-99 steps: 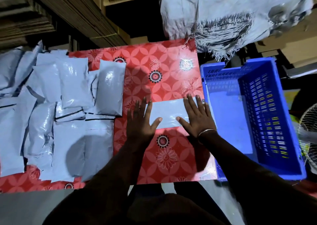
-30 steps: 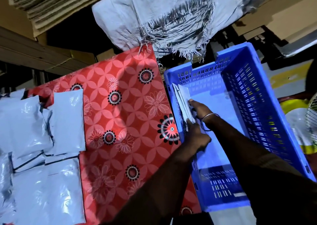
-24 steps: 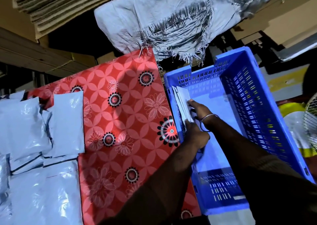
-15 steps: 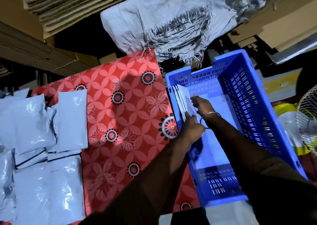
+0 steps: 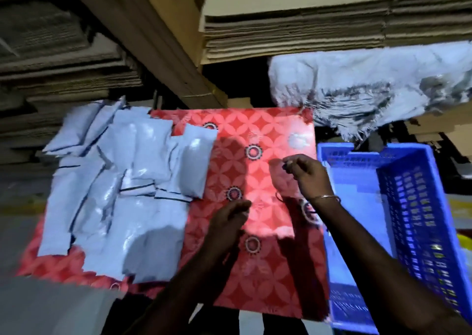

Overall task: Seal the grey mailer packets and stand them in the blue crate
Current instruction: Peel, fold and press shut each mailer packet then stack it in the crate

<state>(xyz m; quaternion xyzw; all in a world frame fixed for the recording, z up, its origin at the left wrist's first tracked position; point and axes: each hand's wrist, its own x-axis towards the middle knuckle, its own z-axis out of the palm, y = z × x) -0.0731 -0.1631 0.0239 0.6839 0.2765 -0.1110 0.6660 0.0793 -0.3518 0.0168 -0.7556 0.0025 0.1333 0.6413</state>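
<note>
Both hands withdrawn from blue crate (image 5: 408,207), left hand (image 5: 227,222) and right hand (image 5: 306,176) grips released, above red tabletop (image 5: 268,283).

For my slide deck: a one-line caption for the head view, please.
Both hands hover empty over the red tablecloth, between grey mailers and blue crate.

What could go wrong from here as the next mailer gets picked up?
The grey mailers lie overlapped in a loose pile, so the left hand may drag neighbours along or off the table's near edge. The frame is motion-blurred, so open flaps are hard to tell; one might go unsealed. Little shows inside the blue crate, so mailers already stood there might be tipping over.
</note>
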